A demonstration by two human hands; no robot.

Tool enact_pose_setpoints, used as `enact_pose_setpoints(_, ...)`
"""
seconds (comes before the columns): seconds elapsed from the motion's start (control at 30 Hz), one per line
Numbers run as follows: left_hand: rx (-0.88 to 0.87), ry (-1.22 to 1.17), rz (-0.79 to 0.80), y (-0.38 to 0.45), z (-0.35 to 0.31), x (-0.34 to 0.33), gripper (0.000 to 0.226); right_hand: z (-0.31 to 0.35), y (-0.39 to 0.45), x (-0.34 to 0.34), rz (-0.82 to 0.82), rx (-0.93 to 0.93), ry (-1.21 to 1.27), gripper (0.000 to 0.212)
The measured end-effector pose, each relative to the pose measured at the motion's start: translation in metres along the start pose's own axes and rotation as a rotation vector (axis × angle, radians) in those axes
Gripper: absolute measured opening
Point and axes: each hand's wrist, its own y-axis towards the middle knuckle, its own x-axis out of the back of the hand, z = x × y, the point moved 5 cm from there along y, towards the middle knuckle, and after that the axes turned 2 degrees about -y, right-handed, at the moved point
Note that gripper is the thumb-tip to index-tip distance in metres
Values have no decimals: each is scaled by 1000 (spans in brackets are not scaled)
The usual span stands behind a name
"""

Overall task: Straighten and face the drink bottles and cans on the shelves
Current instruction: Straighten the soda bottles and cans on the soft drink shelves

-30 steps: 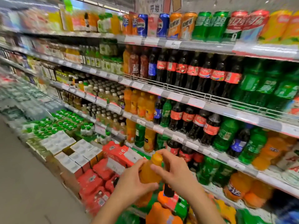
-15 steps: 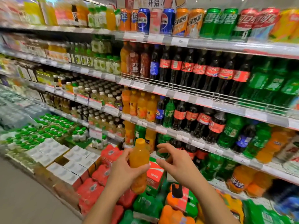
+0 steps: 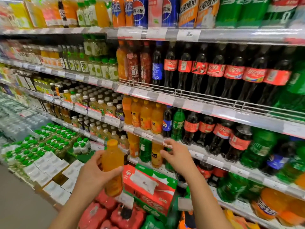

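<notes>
Holding: left hand [image 3: 92,175], fingers curled round one orange juice bottle [image 3: 112,166], upright before the shelves.
Right hand [image 3: 177,157]: fingers spread, empty, at the shelf edge [image 3: 149,136].
Above: four orange bottles [image 3: 145,115].

You are standing in a shop, in the drinks aisle of a supermarket. Long metal shelves [image 3: 214,111] run in tiers above and beyond your fingers, each edge lined with price tags [image 3: 189,35]. Cola bottles [image 3: 234,75] stand in rows with their red labels forward, drink cans [image 3: 140,12] fill the top tier, and juice bottles [image 3: 146,116] crowd the middle. Below your fingers, shrink-wrapped packs [image 3: 92,214] and a printed carton [image 3: 148,184] sit stacked along the floor [image 3: 19,200].
</notes>
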Motion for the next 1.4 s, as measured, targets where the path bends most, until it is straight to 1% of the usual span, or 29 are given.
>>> enact_pose_setpoints(0.07, 5, -46, -16, 14, 6, -5, 78, -17, 21, 12, -54, -51, -16, 43)
enact_pose_setpoints(0.17, 22, -82, 0, 29, 12, -13, 84, -35, 46, 27, -117, -113, -18, 52)
enact_pose_setpoints(0.23, 29, -104, 21, 38, 13, -18, 87, -42, 64, 34, -138, -146, -51, 53)
enact_pose_setpoints(0.33, 34, -140, 34, 58, 15, -20, 80, -42, 92, 42, -160, -153, -99, 54)
enact_pose_setpoints(0.43, 48, -218, 66, 83, 17, -20, 82, -39, 116, 44, -185, -171, -118, 62)
enact_pose_setpoints(0.57, 46, -301, 121, 117, 17, -20, 64, -39, 140, 40, -171, -198, -179, 71)
enact_pose_setpoints(0.63, 44, -317, 157, 135, 17, -22, 68, -34, 150, 36, -159, -210, -215, 70)
enact_pose_setpoints(0.7, 44, -333, 180, 154, 20, -22, 73, -22, 163, 26, -137, -180, -254, 67)
enact_pose_setpoints(0.8, 31, -330, 191, 183, 26, -16, 56, 7, 189, -5, -59, -76, -309, 63)
enact_pose_setpoints(0.83, 27, -334, 197, 192, 28, -13, 54, 18, 200, -17, -34, -47, -318, 64)
enact_pose_setpoints(0.97, 30, -372, 212, 220, 41, 5, 51, 65, 251, -65, 48, 55, -363, 70)
enact_pose_setpoints(1.03, 38, -379, 200, 233, 50, 17, 48, 88, 275, -86, 92, 78, -337, 72)
enact_pose_setpoints(1.1, 51, -378, 183, 247, 61, 29, 47, 107, 298, -104, 103, 91, -312, 73)
enact_pose_setpoints(1.13, 60, -369, 172, 254, 66, 35, 46, 117, 307, -111, 102, 79, -311, 71)
enact_pose_setpoints(1.17, 65, -361, 159, 261, 71, 40, 45, 124, 318, -117, 84, 79, -288, 65)
enact_pose_setpoints(1.2, 70, -356, 146, 268, 76, 45, 45, 131, 326, -122, 66, 70, -249, 53)
enact_pose_setpoints(1.27, 87, -359, 126, 280, 86, 54, 52, 133, 344, -134, 22, 4, -151, 14)
enact_pose_setpoints(1.3, 94, -365, 121, 285, 90, 59, 54, 132, 353, -140, 11, -42, -88, 10)
enact_pose_setpoints(1.33, 95, -366, 120, 289, 94, 62, 54, 127, 362, -148, 13, -118, -28, 20)
enact_pose_setpoints(1.4, 84, -361, 115, 296, 104, 69, 51, 119, 377, -162, 16, -262, 116, 31)
